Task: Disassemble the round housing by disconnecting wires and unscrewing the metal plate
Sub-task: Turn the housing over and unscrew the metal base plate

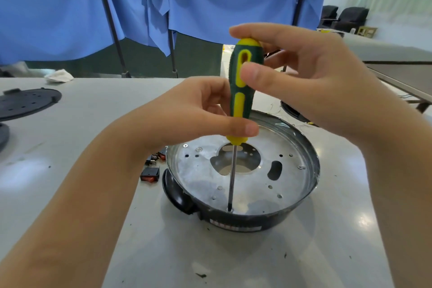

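A round black housing (233, 220) sits on the table in front of me, with a silver metal plate (201, 177) full of holes inside it. A green and yellow screwdriver (243, 91) stands upright, its tip on a screw (230, 210) at the plate's near rim. My left hand (196, 112) pinches the lower part of the handle. Above it, my right hand (299, 79) grips the top of the handle between thumb and fingers.
Small black and red switches (150, 174) lie left of the housing. A black perforated disc (25, 103) rests at the far left, and a white rag (59, 75) near the table's back edge. Thin wires (301, 124) lie behind the housing. Blue cloth hangs beyond.
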`<control>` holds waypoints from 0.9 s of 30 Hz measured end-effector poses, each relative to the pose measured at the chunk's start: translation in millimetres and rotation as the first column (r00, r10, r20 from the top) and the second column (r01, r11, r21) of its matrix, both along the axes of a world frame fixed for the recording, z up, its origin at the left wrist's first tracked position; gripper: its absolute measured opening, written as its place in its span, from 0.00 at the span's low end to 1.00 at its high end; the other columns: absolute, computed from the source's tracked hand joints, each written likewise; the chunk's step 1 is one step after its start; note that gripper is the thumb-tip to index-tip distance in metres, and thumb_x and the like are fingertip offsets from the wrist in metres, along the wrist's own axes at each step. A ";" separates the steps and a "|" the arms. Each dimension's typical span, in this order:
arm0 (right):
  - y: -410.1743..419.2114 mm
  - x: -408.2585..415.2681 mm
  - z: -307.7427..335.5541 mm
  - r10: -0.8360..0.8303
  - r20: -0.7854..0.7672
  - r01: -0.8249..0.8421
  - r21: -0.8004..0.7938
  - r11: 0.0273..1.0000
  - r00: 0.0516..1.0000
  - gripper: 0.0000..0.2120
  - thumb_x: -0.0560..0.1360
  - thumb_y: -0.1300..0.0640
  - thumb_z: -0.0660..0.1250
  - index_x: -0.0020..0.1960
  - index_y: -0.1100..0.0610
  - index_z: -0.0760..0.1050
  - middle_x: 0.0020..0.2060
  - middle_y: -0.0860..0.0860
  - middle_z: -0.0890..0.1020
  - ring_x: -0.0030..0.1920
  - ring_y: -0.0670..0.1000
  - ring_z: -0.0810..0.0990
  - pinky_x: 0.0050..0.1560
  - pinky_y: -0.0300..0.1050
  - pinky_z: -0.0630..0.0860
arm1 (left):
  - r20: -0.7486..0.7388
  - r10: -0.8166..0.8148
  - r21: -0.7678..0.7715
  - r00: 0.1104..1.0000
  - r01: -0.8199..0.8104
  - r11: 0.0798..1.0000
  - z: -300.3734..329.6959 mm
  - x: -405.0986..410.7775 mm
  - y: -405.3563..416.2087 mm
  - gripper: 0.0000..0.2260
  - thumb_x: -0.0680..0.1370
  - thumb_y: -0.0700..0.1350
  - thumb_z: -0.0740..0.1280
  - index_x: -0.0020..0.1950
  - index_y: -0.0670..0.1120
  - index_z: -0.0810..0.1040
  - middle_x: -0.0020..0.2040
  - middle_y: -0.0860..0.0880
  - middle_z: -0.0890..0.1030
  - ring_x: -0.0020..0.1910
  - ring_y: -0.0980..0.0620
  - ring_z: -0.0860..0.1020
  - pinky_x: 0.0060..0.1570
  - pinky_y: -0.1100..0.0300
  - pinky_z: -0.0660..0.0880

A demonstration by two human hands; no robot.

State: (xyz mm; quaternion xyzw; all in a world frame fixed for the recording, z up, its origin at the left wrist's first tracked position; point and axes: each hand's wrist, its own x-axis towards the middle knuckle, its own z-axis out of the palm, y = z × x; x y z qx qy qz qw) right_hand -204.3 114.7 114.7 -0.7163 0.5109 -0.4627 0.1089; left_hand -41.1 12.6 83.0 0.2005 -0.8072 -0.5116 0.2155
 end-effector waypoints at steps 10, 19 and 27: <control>5.1 4.3 2.4 0.054 -0.019 -0.055 -0.022 0.998 0.998 0.15 0.74 0.59 0.67 0.59 0.50 0.75 0.49 0.46 0.81 0.52 0.47 0.81 0.53 0.42 0.78 | 0.042 -0.164 0.051 0.986 0.162 0.986 6.4 3.6 7.1 0.20 0.70 0.38 0.73 0.61 0.45 0.77 0.54 0.48 0.85 0.54 0.50 0.83 0.52 0.61 0.79; 7.4 7.7 2.8 -0.052 -0.066 0.052 -0.014 0.999 0.996 0.19 0.73 0.45 0.68 0.62 0.43 0.73 0.49 0.41 0.80 0.49 0.41 0.79 0.48 0.40 0.78 | 0.100 0.057 -0.248 0.993 -0.030 0.968 6.6 -2.1 12.8 0.20 0.63 0.52 0.81 0.51 0.47 0.82 0.45 0.49 0.85 0.47 0.48 0.84 0.50 0.52 0.82; 10.4 2.7 5.7 -0.096 -0.143 0.089 -0.060 0.994 0.985 0.14 0.74 0.54 0.67 0.59 0.47 0.76 0.47 0.43 0.81 0.47 0.43 0.81 0.48 0.39 0.79 | 0.168 -0.046 -0.157 0.985 0.073 0.985 6.6 -6.5 18.1 0.16 0.69 0.49 0.73 0.55 0.51 0.80 0.51 0.55 0.85 0.54 0.56 0.82 0.57 0.55 0.79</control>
